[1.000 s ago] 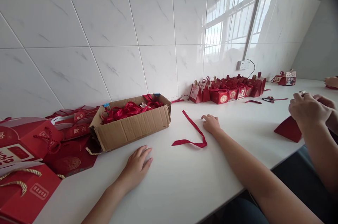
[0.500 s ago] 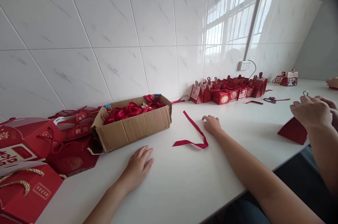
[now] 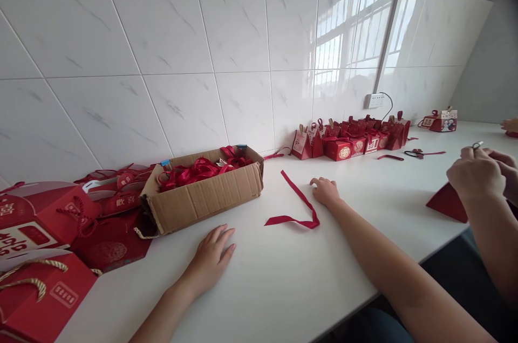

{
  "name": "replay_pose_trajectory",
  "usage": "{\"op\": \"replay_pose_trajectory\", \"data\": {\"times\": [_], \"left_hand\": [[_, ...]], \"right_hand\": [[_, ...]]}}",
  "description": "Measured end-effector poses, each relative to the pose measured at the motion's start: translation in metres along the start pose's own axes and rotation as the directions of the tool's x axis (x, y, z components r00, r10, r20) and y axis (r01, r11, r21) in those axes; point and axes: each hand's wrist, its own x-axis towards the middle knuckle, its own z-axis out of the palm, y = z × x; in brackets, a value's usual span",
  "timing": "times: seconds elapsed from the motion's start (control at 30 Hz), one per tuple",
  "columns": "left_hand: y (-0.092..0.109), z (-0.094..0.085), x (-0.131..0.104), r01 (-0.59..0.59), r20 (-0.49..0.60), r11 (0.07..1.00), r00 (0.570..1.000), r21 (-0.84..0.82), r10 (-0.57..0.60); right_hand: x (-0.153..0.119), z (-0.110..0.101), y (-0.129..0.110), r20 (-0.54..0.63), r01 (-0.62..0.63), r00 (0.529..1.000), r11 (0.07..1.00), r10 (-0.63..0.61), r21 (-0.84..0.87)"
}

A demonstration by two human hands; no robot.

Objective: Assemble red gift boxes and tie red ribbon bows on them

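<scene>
My left hand (image 3: 212, 259) lies flat on the white table, fingers loosely spread, in front of the cardboard box (image 3: 210, 197). Nothing is in it. Farther right, my right hand (image 3: 325, 191) rests on the tabletop with its fingers stretched out and slightly bent, also without anything in it. Between the two, nearer the right hand, a red ribbon (image 3: 297, 220) lies bent in a V shape, apart from both hands. More red ribbons (image 3: 202, 170) lie heaped inside the cardboard box.
Red gift boxes (image 3: 44, 294) with cord handles crowd the left side. Small red boxes (image 3: 340, 150) line the wall, with scissors (image 3: 415, 154) to their right. At far right, a co-worker's hands (image 3: 481, 170) work above a dark red box (image 3: 447, 204). A socket (image 3: 374, 100) is on the wall.
My hands and the ribbon stay in place. The co-worker's hands have shifted slightly at the top of the dark red box.
</scene>
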Motion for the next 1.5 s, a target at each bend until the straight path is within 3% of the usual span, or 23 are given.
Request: {"op": "replay_pose_trajectory", "data": {"times": [0.3, 0.77, 1.17, 1.5], "left_hand": [[-0.003, 0.002, 0.0, -0.012, -0.017, 1.0, 1.0, -0.003, 0.012], [0.001, -0.001, 0.0, 0.025, 0.039, 1.0, 0.999, -0.013, -0.025], [0.003, -0.003, -0.001, 0.024, 0.041, 1.0, 0.999, -0.016, -0.024], [0.0, -0.001, 0.001, -0.001, 0.002, 1.0, 1.0, -0.03, 0.001]], "right_hand": [[0.003, 0.005, 0.003, -0.037, 0.004, 0.999, 0.999, -0.002, 0.05], [0.004, 0.012, 0.004, -0.242, 0.014, 0.97, 0.987, 0.025, 0.159], [0.006, 0.015, 0.008, -0.237, 0.051, 0.971, 0.951, 0.024, 0.306], [0.006, 0.012, 0.009, -0.197, 0.086, 0.98, 0.835, 0.028, 0.544]]}}
